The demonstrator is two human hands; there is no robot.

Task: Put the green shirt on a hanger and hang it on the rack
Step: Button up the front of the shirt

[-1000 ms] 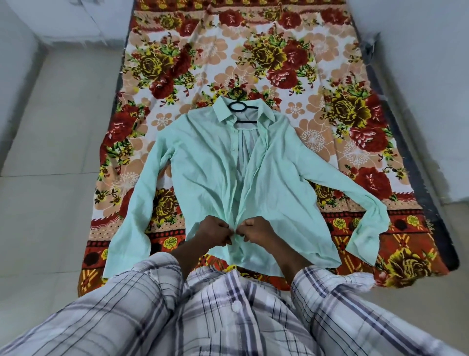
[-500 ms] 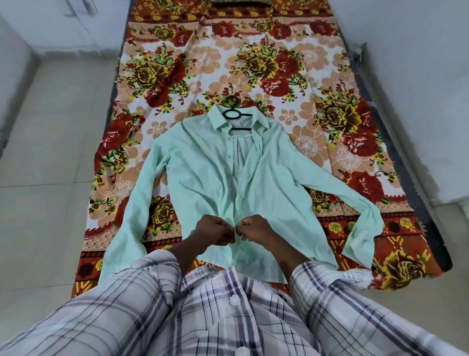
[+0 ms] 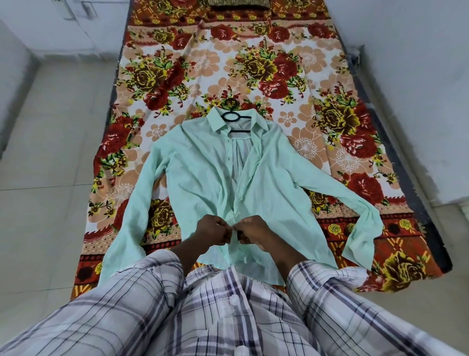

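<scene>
The pale green shirt (image 3: 203, 178) lies face up on a flowered bedsheet (image 3: 253, 63), sleeves spread to both sides. A black hanger (image 3: 232, 117) sits inside it, its hook poking out at the collar. The front stands open from the collar down to the lower part. My left hand (image 3: 212, 230) and my right hand (image 3: 251, 230) meet at the lower placket, each pinching one edge of the shirt's front. No rack is in view.
The sheet covers a low mattress on a pale tiled floor (image 3: 50, 152). A white wall (image 3: 418, 76) runs along the right side. A dark patterned cushion (image 3: 238, 3) lies at the sheet's far end. My plaid sleeves fill the bottom of the view.
My hands stay at the same spot on the lower placket, still pinching the two edges. Only the view has shifted, so the shirt sits lower in the frame.
</scene>
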